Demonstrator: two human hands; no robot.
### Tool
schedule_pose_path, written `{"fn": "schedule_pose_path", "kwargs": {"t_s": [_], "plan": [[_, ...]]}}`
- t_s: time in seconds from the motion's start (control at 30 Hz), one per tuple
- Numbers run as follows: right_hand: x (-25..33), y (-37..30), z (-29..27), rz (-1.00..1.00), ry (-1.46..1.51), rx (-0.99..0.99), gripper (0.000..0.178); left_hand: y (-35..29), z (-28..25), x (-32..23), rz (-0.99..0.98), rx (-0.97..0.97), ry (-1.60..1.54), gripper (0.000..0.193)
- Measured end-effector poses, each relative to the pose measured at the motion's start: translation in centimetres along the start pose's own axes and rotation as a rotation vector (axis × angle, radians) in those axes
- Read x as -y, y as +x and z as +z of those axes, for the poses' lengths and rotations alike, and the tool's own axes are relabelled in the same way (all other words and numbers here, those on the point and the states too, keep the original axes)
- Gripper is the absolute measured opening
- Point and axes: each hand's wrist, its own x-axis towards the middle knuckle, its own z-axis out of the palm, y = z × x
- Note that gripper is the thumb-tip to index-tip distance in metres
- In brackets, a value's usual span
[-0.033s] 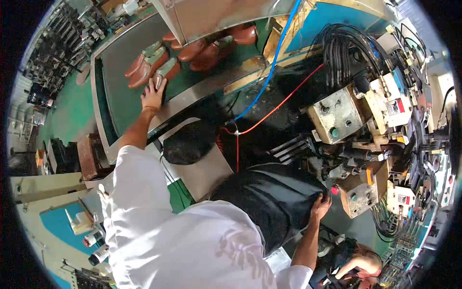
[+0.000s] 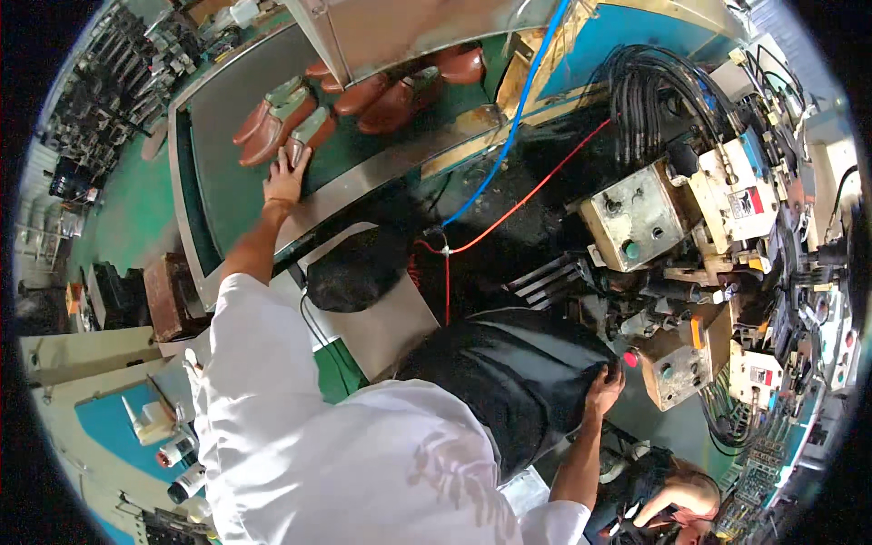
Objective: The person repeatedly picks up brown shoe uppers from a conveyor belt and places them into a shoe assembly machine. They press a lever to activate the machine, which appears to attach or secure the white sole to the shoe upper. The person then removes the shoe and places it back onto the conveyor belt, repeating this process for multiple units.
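Observation:
My left hand (image 2: 283, 183) reaches over the metal edge of a green conveyor belt (image 2: 238, 195). Its thumb and fingers straddle the near end of a reddish-brown shoe (image 2: 313, 136) with a greenish last inside. Just left of it lies a pair of similar shoes (image 2: 272, 127), and several more (image 2: 391, 95) lie farther right, partly under a metal housing. My right hand (image 2: 604, 391) rests on the black apron (image 2: 509, 363) over my leg, fingers loosely bent and holding nothing that shows. A red button (image 2: 630, 360) is close beside those fingers.
Control boxes (image 2: 640, 218) and hoses crowd the right side. A blue hose (image 2: 509, 136) and a red hose (image 2: 536, 218) cross in front of me. A dark pad (image 2: 359, 268) stands by the belt. Another person (image 2: 681, 495) works at the lower right.
My left hand has shifted very slightly left, and the shoes on the belt have moved a little the same way. My right hand stays where it was.

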Motion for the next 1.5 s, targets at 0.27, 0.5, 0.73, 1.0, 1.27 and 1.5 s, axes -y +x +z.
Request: {"fn": "schedule_pose_path", "kwargs": {"t_s": [0.27,0.5,0.73,1.0,1.27,1.5], "plan": [[0.2,-0.7,-0.7,0.006,-0.055,0.041,0.058,6.3,1.5,5.3,-0.021,0.049,0.071,0.092],[2.5,-1.4,-2.1,0.056,-0.061,0.144,0.062,8.3,1.7,8.1,-0.031,0.148,0.09,0.094],[3.3,-2.7,1.1,0.044,0.03,0.058,0.062,14.6,1.1,14.3,0.547,-0.562,0.617,0.063],[7.0,-5.7,-5.4,0.275,0.138,0.011,0.056,4.9,-11.2,-25.0,0.954,0.252,-0.588,0.043],[-0.7,-25.4,-5.5,0.59,0.205,-0.586,0.031,-39.0,-28.4,-48.7,2.057,0.591,-0.872,0.034],[-2.8,-59.6,-6.6,1.574,-0.069,-0.555,0.038,-54.8,-30.3,-49.2,2.527,0.822,-0.694,0.026]]}}
